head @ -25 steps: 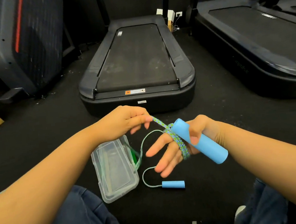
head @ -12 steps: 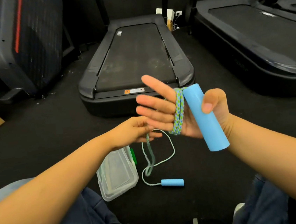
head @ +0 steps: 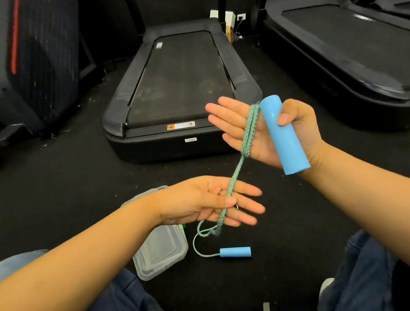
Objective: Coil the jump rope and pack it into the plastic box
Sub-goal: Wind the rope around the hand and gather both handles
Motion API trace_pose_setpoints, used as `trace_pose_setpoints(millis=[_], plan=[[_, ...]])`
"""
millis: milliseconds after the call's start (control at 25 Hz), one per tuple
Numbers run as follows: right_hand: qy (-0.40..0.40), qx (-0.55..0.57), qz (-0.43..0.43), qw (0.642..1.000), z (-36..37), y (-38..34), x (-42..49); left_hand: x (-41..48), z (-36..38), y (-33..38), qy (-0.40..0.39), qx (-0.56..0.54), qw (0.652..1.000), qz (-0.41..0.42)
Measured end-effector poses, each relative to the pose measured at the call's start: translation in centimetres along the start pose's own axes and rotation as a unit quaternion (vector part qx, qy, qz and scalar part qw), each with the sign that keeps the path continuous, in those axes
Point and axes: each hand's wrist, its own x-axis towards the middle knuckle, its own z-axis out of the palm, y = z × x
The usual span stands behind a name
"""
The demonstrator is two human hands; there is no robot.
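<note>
The right hand (head: 270, 133) is held up with the palm open and the fingers (head: 223, 120) spread straight. Only its thumb presses one light blue foam handle (head: 284, 134) against the palm, so this hand grips the handle and nothing else. The blue-and-green braided jump rope (head: 236, 174) already makes a few turns around the palm, just beside the handle.

From there the rope goes down to the left hand (head: 203, 201), which pinches it loosely between the thumb and the fingers, the other fingers being stretched out. Below this hand the rope falls in a loose loop to the black floor (head: 50, 186), where the second light blue handle (head: 235, 252) lies. The clear plastic box with its lid closed (head: 158, 251) rests on the floor near it, partly under the left forearm.

I think the step in hand is winding. To do it well, the left hand should let the rope slide with a light tension, and lay each new turn flat beside the last one, not across it. The right thumb should keep the handle firm, or the turns may slip off. The coil should stay narrow enough for the box.
</note>
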Motion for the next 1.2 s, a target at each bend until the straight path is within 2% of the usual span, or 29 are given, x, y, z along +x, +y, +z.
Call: trace_pose_setpoints(millis=[80,240,360,440,560,640,720,800,880,1000,1120,1200], plan=[[-0.008,-0.008,0.013,1.0,-0.7,0.3,-0.2,-0.6,0.1,0.8,-0.021,0.015,1.0,-0.004],[0.028,-0.027,0.05,0.998,-1.0,2.1,0.4,-1.7,0.1,1.5,-0.059,0.061,0.996,-0.028],[0.01,-0.055,0.084,0.995,-1.0,2.9,0.6,-2.5,-0.3,2.1,-0.063,0.073,0.995,-0.035],[-0.013,-0.108,0.122,0.987,-1.0,3.1,0.3,-3.2,-0.9,2.8,-0.082,0.055,0.995,-0.024],[-0.022,-0.23,0.211,0.95,-1.2,3.1,-0.4,-4.0,-1.4,3.6,-0.096,-0.023,0.995,0.014],[-0.074,-0.205,0.254,0.942,-0.9,3.2,-1.0,-4.1,-1.5,3.9,-0.064,-0.061,0.995,0.036],[-0.16,-0.168,0.253,0.939,0.0,3.6,-0.9,-3.9,-1.6,3.8,0.03,-0.036,0.997,0.063],[-0.198,-0.141,0.263,0.934,0.2,3.6,-0.5,-3.3,-1.9,3.5,0.126,0.002,0.988,0.093],[-0.219,-0.091,0.252,0.938,0.4,3.5,-0.5,-2.6,-2.0,2.9,0.186,0.027,0.977,0.102],[-0.185,-0.06,0.189,0.963,1.1,3.6,-0.7,-1.4,-1.1,1.7,0.173,0.07,0.976,0.112],[-0.143,0.001,0.11,0.984,1.8,3.7,-0.6,-1.0,-0.3,1.5,0.23,0.142,0.96,0.07],[-0.142,0.053,0.074,0.986,2.3,3.5,-0.3,-0.8,0.2,1.4,0.227,0.161,0.96,0.043]])
